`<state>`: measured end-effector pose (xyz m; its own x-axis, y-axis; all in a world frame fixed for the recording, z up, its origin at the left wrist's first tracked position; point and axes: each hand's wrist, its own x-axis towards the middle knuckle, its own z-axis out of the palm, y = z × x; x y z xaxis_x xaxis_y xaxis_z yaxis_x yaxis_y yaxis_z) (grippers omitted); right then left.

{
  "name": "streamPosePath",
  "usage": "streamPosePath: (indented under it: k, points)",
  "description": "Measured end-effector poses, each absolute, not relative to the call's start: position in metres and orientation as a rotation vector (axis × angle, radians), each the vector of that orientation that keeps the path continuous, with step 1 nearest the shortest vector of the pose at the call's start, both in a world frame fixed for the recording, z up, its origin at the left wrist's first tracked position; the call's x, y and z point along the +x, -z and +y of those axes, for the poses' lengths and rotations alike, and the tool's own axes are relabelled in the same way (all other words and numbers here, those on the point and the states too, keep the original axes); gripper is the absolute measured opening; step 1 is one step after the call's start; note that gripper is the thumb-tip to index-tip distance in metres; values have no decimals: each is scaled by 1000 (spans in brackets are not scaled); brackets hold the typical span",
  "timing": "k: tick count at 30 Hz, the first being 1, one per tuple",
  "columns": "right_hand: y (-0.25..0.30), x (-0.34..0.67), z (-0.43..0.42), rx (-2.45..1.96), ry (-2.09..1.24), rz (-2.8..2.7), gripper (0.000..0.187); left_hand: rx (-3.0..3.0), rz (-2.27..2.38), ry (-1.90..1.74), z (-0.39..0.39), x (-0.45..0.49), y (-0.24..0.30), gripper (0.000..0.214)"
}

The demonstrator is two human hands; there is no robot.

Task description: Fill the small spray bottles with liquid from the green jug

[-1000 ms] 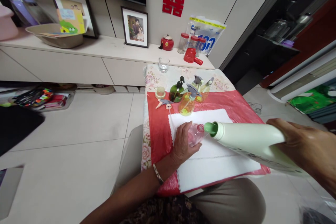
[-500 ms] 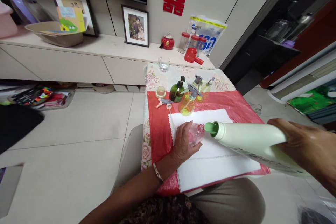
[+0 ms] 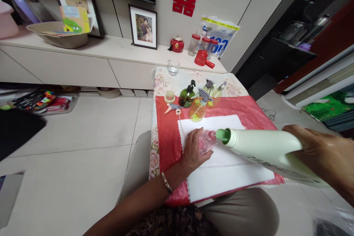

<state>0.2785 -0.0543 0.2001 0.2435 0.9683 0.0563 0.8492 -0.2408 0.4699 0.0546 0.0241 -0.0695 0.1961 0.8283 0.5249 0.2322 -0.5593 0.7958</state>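
My left hand (image 3: 194, 150) is wrapped around a clear pink bottle (image 3: 206, 141) standing on the white cloth (image 3: 229, 177). The bottle's neck is uncapped. In my right hand (image 3: 318, 147) a large pale green jug (image 3: 257, 142) is gripped by its handle and tipped sideways. Its green spout (image 3: 222, 135) comes right up to the bottle's mouth; I cannot make out any liquid between them. A detached spray head (image 3: 174, 109) with its tube lies beyond my left hand. Close to it sits a pale green cap (image 3: 169, 97).
Behind the bottle stand a yellow spray bottle (image 3: 197, 111), a dark green pump bottle (image 3: 186, 97) and more spray bottles. A glass cup (image 3: 173, 67) is near the table's far edge. The low cabinet (image 3: 132, 53) beyond holds jars and a red scoop (image 3: 201, 58).
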Motion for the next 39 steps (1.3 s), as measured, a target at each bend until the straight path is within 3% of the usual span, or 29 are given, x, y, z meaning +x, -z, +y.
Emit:
streamPosePath:
  k: [14,39]
  points:
    - [-204,276,-52,2228,-350,1577,33,1925,1003,-1358,25,55,69,97]
    - [-202,274,-52,2180,-419,1630,30,1896,990,-1347,25,54,66,97]
